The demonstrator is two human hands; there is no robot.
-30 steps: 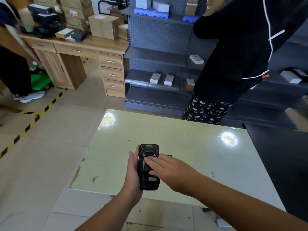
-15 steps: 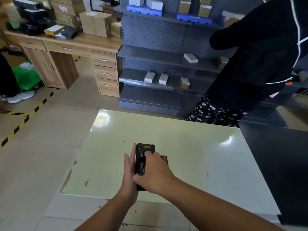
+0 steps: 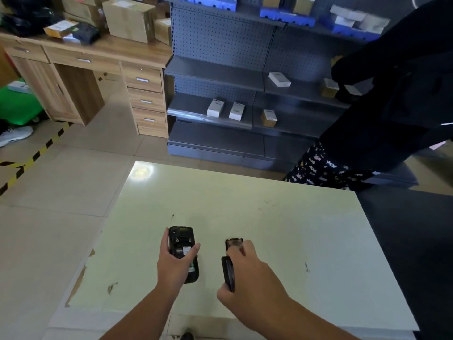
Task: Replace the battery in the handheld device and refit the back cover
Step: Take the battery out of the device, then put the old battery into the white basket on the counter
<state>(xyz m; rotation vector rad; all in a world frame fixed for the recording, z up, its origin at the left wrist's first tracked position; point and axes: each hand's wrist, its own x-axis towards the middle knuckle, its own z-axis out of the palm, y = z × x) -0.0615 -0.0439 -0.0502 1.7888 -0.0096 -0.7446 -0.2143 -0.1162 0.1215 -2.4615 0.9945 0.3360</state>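
The black handheld device [image 3: 181,241] lies back-up on the pale green table [image 3: 282,224], and my left hand [image 3: 174,266] grips its lower half. Its back is uncovered, showing a white label inside. To the right, my right hand [image 3: 248,274] holds a flat black slab [image 3: 228,274] on edge, just above the table; it looks like the battery. Just beyond my right fingertips a second black part [image 3: 234,242], seemingly the back cover, lies on the table, partly hidden by my fingers.
A person in dark clothes [image 3: 392,106] stands at the table's far right corner. A black surface [image 3: 421,231] adjoins the table on the right. Grey shelves [image 3: 215,77] with small boxes and a wooden desk [image 3: 85,52] stand beyond.
My right hand has come off the device and moved right, carrying the black slab. My left hand has shifted from the device's side to gripping over its lower half.
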